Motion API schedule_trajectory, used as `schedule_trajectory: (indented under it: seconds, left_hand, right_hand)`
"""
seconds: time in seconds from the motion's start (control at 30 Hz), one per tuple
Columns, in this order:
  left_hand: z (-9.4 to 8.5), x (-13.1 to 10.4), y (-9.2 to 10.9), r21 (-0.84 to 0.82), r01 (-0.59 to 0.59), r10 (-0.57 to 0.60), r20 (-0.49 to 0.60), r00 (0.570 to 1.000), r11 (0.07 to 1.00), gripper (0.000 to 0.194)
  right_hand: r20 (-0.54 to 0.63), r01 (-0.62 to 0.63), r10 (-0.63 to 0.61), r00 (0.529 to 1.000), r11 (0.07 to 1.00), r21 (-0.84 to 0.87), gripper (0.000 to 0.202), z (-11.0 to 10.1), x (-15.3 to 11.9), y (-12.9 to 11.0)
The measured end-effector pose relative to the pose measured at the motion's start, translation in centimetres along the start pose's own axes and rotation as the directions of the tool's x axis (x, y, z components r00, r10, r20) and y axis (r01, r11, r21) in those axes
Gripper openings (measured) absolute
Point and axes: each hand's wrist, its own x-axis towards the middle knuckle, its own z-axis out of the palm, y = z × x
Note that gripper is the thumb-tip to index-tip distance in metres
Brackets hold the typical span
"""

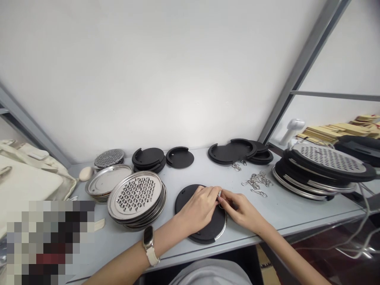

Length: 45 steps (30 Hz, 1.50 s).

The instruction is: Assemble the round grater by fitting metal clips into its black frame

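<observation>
A round black disc [208, 229] with a silver rim along its lower right lies on the grey table in front of me. My left hand [202, 208] rests across its top, fingers bent together near the disc's right edge. Fingertips of my right hand [237, 208] pinch at that same edge, touching my left fingertips. A bit of thin metal wire shows between them, mostly hidden. Wire clips [257, 181] lie in a loose pile to the right. Left of the disc stands a stack of metal grater plates [135, 196].
Plain metal discs [109, 180] and another grater plate [109, 157] sit at the left. Black round holders [148, 157] line the wall. A tall stack of black and metal discs [323, 170] stands right. Cream bags [26, 174] lie far left; cables hang at the right.
</observation>
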Motion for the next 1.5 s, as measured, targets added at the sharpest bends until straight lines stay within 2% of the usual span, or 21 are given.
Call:
schedule_trajectory:
  seconds: [0.23,0.67,1.0,1.5]
  left_hand:
    - [0.02,0.03,-0.03,0.0,-0.011,0.011,-0.009,1.0,1.0,0.026]
    - [-0.1,-0.02,0.11,0.005,0.002,-0.002,0.007,1.0,1.0,0.02]
    - [-0.15,0.07,0.07,0.019,-0.003,0.003,-0.001,1.0,1.0,0.018]
    - [-0.18,-0.01,0.05,-0.004,-0.008,0.008,0.004,1.0,1.0,0.021]
  right_hand:
    - [-0.033,0.006,-0.005,0.999,1.0,0.017,0.028,0.11,-0.04,-0.01]
    - [-0.103,0.046,-0.054,0.993,0.996,-0.075,0.025,0.05,-0.07,-0.14]
    - [0.025,0.015,-0.015,1.0,1.0,-0.021,0.024,0.13,-0.1,0.1]
    - [-0.011,0.037,-0.037,0.999,0.999,-0.027,0.025,0.31,-0.12,0.25]
